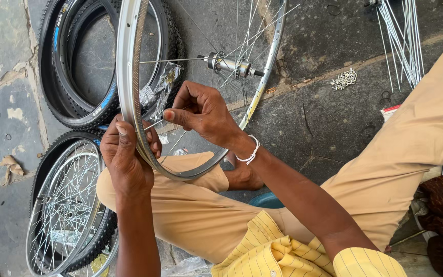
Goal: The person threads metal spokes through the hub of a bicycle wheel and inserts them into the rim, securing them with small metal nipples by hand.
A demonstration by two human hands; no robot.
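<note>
Two hands work on one silver bicycle rim (127, 77), which stands on edge across the person's tan-trousered knee (180, 205). At the rim's lower curve the left hand (126, 159) is wrapped around the outer edge, fingers pressed together on the metal. Just inside the rim, the right hand (201, 113) pinches a thin spoke (155, 123) between thumb and forefinger, right at the rim's inner wall. Inside the rim, toward its upper part, the hub (229, 65) hangs on a few laced spokes, with wide gaps between them. Behind the rim lie black tyres (78, 102), touching its far edge. Below the rim, past the left hand, finished spoked wheels (67, 205) lie flat. Well to the right of the rim, a small heap of spoke nipples (344, 78) and a bundle of loose spokes (403, 41) lie on stone floor (314, 128), with open ground between them and the rim. No container's contents can be made out.
</note>
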